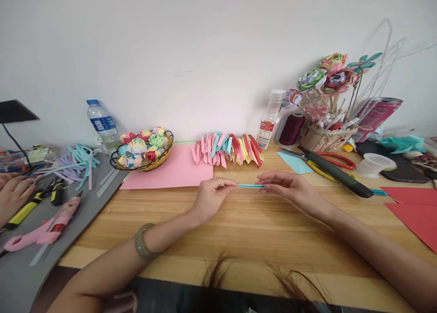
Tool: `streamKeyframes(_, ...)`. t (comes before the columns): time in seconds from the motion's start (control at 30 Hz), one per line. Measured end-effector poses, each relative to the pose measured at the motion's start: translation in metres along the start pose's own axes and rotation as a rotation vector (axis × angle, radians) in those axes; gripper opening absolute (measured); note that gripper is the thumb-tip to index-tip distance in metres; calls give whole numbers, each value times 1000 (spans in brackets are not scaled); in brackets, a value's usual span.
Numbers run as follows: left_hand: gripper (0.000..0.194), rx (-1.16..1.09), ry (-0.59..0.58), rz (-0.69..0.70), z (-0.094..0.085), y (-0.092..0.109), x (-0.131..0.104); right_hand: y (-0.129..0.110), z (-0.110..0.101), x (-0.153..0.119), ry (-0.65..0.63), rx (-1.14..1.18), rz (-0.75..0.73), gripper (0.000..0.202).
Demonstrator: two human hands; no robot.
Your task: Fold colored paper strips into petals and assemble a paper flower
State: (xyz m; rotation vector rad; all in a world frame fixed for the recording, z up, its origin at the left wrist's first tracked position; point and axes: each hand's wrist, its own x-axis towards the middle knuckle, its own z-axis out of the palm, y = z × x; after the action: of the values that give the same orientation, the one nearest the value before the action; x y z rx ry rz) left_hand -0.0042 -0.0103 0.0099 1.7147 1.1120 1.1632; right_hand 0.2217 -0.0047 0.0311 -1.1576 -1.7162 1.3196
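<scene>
A narrow folded strip of blue paper [251,186] stretches level between my two hands, just above the wooden table [211,235]. My left hand [215,194] pinches its left end between thumb and fingertips. At the other end, my right hand [293,190] holds the strip with the thumb below and the fingers over it. The ends inside my fingers are hidden. Beyond my hands lies a row of folded paper pieces [227,150] in pink, blue, red and yellow, partly on a pink paper sheet [180,167].
A basket [141,165] of paper flowers stands back left, near a water bottle [104,126]. At right are a dark-handled cutter [337,174], red-handled scissors [336,160], thread [290,130] and red paper [413,222]. Another person's hand [15,194] is at far left, near a pink glue gun [51,226].
</scene>
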Motion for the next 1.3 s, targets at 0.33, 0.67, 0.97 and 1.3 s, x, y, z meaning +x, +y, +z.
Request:
streamKeyframes(0.33,15,108,-191,-67,9,12,-3,3,20,-1,-11,-16,-125,53)
streamKeyframes(0.67,18,22,-258,-153,9,11,-3,2,24,0,-3,14,-85,52)
streamKeyframes(0.97,17,32,-286,-94,10,12,-6,-2,24,-2,55,33,-33,48)
streamKeyframes(1.3,17,-24,-289,-110,9,12,-4,-4,23,-2,12,29,-36,37)
